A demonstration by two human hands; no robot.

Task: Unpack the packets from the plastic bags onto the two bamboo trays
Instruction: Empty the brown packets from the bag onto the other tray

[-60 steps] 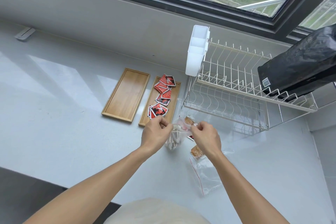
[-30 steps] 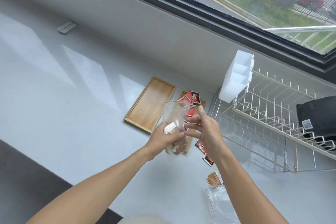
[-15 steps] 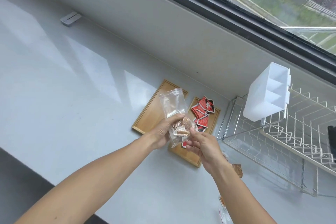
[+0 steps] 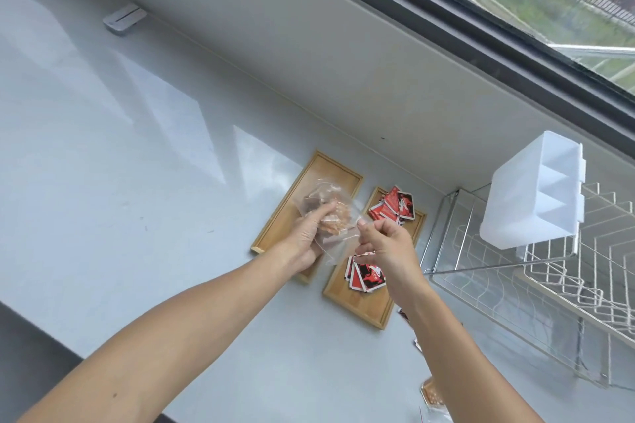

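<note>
Two bamboo trays lie side by side on the grey counter. The left tray (image 4: 330, 172) is bare where it shows. The right tray (image 4: 357, 306) carries several red and black packets (image 4: 395, 208). My left hand (image 4: 309, 233) grips a clear plastic bag (image 4: 330, 213) holding brownish packets, tilted above the left tray. My right hand (image 4: 388, 251) pinches the bag's lower edge with thumb and forefinger, over the right tray. A brown packet (image 4: 431, 395) and part of another clear bag (image 4: 433, 417) lie at the bottom edge beside my right arm.
A white wire dish rack (image 4: 515, 285) stands to the right of the trays, with a white plastic cutlery holder (image 4: 529, 196) hung on its corner. A wall and window frame run behind. A small metal bracket (image 4: 124, 20) sits at the far left of the counter.
The bag was lifted off the counter and carried left to above the left tray, and it now lies tilted. The camera view swung left, so the rack moved toward the right edge.
</note>
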